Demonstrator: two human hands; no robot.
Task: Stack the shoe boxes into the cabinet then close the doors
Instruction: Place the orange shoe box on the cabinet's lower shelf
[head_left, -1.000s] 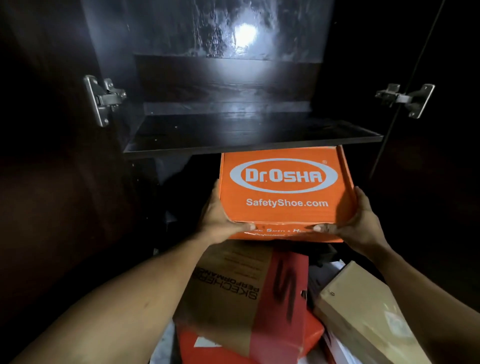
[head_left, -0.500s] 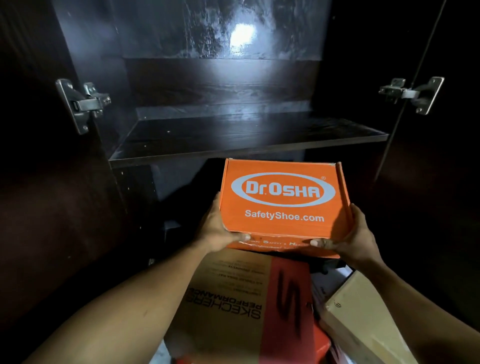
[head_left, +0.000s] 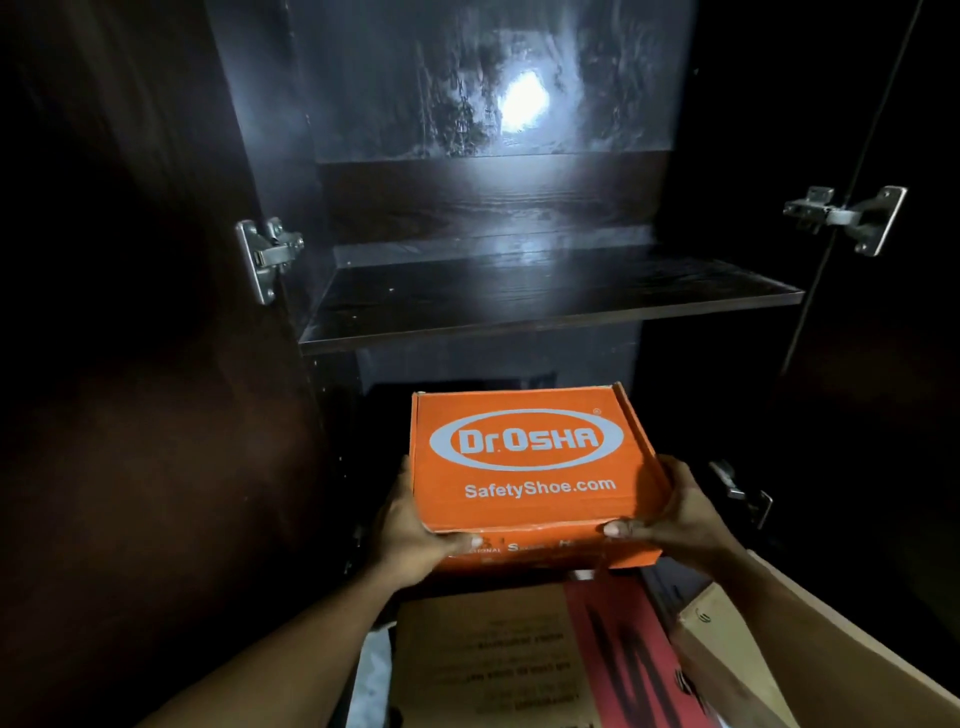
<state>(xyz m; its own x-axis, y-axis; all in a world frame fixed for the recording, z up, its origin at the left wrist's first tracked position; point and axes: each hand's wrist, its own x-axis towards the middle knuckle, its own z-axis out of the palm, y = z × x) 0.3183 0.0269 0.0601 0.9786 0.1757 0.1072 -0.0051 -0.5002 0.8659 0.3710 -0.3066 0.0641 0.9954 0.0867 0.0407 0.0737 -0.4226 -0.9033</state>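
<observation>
Our left hand (head_left: 415, 530) grips the left side of the orange shoe box (head_left: 530, 467), with the thumb curled over the front edge. The box is up in the air in front of the open cabinet (head_left: 415, 78), lower than its dark shelf (head_left: 519, 312) and above a brown and red box (head_left: 493, 654). Our right hand (head_left: 675, 514) grips the right side the same way, close to a tan box (head_left: 727, 639).

Orange shoe box (head_left: 530, 462) at the open cabinet (head_left: 395, 104).
Printed "Dr.Osha SafetyShoe.com", it is held lid-up, roughly level, below the dark shelf (head_left: 519, 306). A brown-and-red box (head_left: 498, 660) and a tan box (head_left: 727, 649) lie beneath, nearer the camera.
</observation>
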